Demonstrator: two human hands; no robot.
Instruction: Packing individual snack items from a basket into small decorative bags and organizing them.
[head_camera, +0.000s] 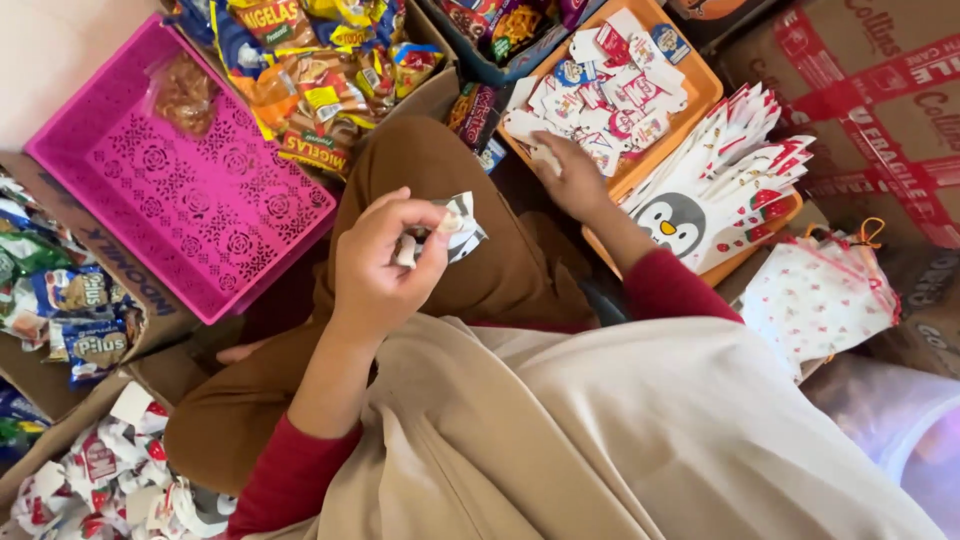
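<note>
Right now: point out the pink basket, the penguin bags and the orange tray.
pink basket (190, 190), head view, patterned floor
penguin bags (672, 222), head view, penguin face on top bag
orange tray (700, 88), head view, right rim

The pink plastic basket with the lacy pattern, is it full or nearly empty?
Nearly empty: the pink plastic basket shows its bare patterned bottom, with only one clear snack packet in a corner.

You sit on floor; floor itself barely visible. Around you, directly on it: pink basket (190, 195) w/ one snack bag (183, 92), cardboard box (60, 395) of snack packs at left, orange tray (700, 95) w/ small white packets, taped carton (870, 90) top right.
</note>
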